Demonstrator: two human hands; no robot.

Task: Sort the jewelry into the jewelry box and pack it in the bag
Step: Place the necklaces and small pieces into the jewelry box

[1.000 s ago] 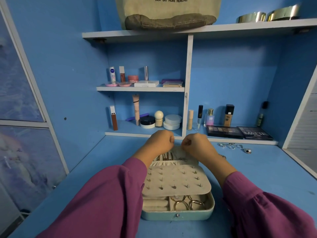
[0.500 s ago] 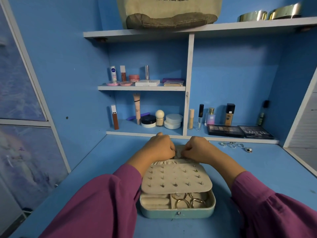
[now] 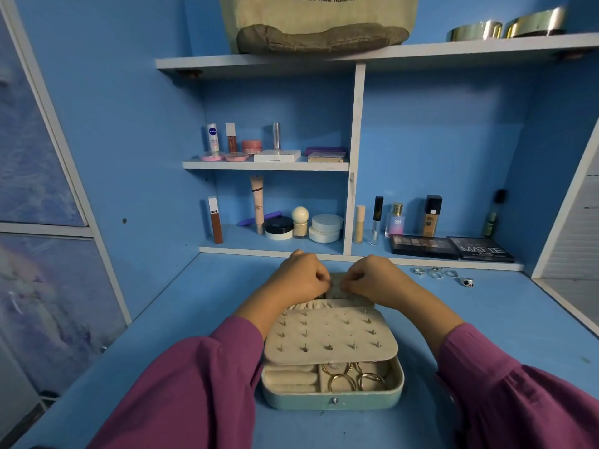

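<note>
head view: both my left hand (image 3: 299, 278) and right hand (image 3: 372, 277) pinch something too small to identify behind the jewelry box (image 3: 334, 401); loose rings (image 3: 436, 273) lie right of it, nearer my right.

shelves (image 3: 265, 164): cosmetics | palettes (image 3: 450, 247): lower right; gold tins (image 3: 505, 27): top shelf

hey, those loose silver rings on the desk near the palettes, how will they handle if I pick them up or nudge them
The rings look small and thin, so probably light and fiddly to pinch. Being round metal lying on the smooth desk, they may slide or roll when nudged. Likely stiff, not floppy.
</note>
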